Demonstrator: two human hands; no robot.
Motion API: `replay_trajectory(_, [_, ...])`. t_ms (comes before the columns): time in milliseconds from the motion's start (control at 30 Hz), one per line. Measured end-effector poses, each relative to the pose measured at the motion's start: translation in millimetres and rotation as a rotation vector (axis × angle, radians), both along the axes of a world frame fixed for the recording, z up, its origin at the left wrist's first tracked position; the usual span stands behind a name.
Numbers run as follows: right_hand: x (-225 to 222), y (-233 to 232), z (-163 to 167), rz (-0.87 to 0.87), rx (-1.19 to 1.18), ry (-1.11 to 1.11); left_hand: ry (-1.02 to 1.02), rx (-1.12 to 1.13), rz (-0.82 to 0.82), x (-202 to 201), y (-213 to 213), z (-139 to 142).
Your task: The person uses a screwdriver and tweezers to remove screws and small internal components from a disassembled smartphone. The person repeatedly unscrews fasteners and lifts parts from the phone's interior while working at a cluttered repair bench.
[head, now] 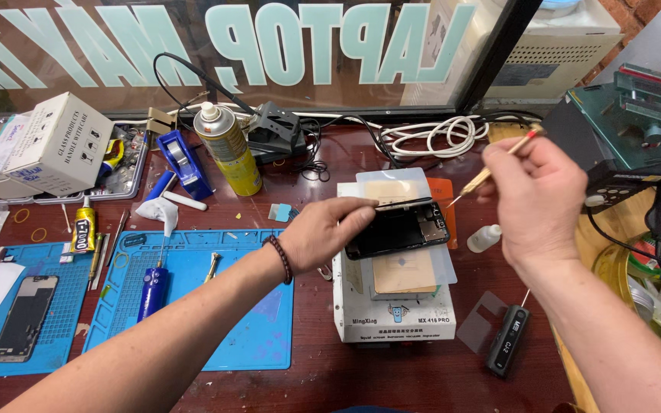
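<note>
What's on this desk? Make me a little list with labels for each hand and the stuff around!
left hand: left hand grips the top edge of an opened phone
right hand: right hand holds a thin tool, tip near the phone's right edge
phone rests on: white heating box
near left: blue mat, blue screwdriver, spray can
far left: second phone
near right: small white bottle, black tool
</note>
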State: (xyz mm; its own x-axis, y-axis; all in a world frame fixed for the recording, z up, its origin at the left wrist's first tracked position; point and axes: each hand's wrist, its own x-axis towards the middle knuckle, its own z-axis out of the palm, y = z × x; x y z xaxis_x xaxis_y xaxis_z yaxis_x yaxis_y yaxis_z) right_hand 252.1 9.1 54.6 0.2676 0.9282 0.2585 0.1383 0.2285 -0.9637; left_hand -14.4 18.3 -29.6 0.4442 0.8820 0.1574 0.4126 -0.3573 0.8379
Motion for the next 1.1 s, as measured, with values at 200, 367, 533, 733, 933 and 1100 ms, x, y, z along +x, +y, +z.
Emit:
replay_trajectory(200, [1, 12, 2, 0.146, -0.227, 0.092, 0.176, 0.299, -0.026, 5, -31, 9])
replay_trajectory(367, [-32, 5, 0, 0.262, -0.304, -0.054, 0.218, 0.427, 0.054, 10, -37, 14])
replay_trajectory(533, [-67, 5, -1, 0.334, -0.269, -0.156, 0.009, 0.345, 0.391, 4, -35, 24])
replay_trajectory(733, [-125, 14, -20, 0.475, -0.26, -0.147, -0.067, 0.251, 0.497, -20, -33, 29])
replay_trajectory(933, [-158, 19, -25, 0.604, -0.423, -0.198, 0.174, 0.01, 0.737, -90, -31, -33])
replay_trajectory(1100, [-151, 14, -16, 0.668, -0.487, -0.332, 0.664, -0.438, 0.927, -178, -28, -98])
